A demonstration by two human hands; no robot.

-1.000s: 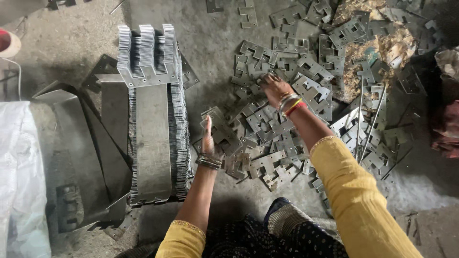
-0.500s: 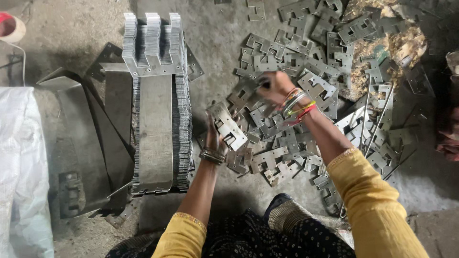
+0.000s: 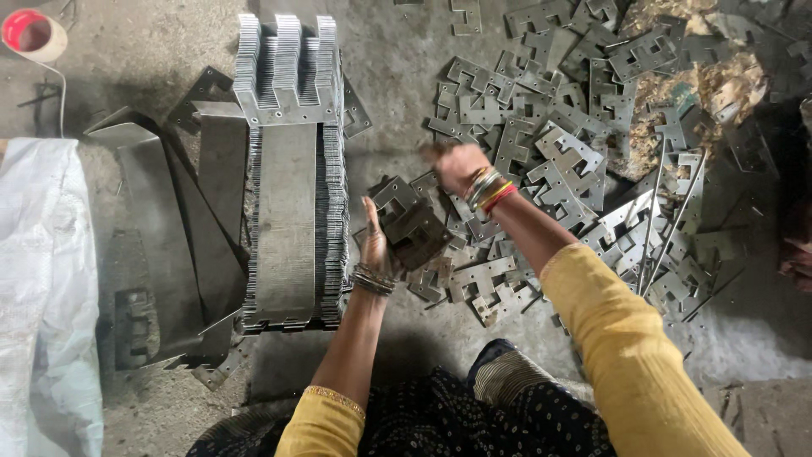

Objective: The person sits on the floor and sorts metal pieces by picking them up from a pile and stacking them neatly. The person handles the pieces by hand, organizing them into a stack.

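Stamped metal plates [image 3: 414, 224], a small handful of them, sit gripped in my left hand [image 3: 376, 245], fingers wrapped round their near edge, plates tilted up off the floor. They hang just right of the tall stack of plates [image 3: 289, 169], between that stack and the loose heap. My right hand [image 3: 455, 165] is over the near edge of the scattered pile of plates [image 3: 550, 152], right of the stack; it is blurred, so I cannot tell whether it is clenched on a piece or empty. Bangles [image 3: 486, 190] at that wrist, yellow sleeve [image 3: 626, 338] below.

The stack stands on edge in tight rows, notched ends at its far side. Left of the stack, long bent metal sheets [image 3: 161, 220] lie flat on the concrete floor [image 3: 406, 68]. Further left, a white sack [image 3: 42, 279]. Far left of the stack's top, a roll of tape with a red core [image 3: 34, 34]. Beyond the scattered pile, well right of the stack, a patch of pale shavings [image 3: 727, 85] and a few thin metal rods [image 3: 668, 220].
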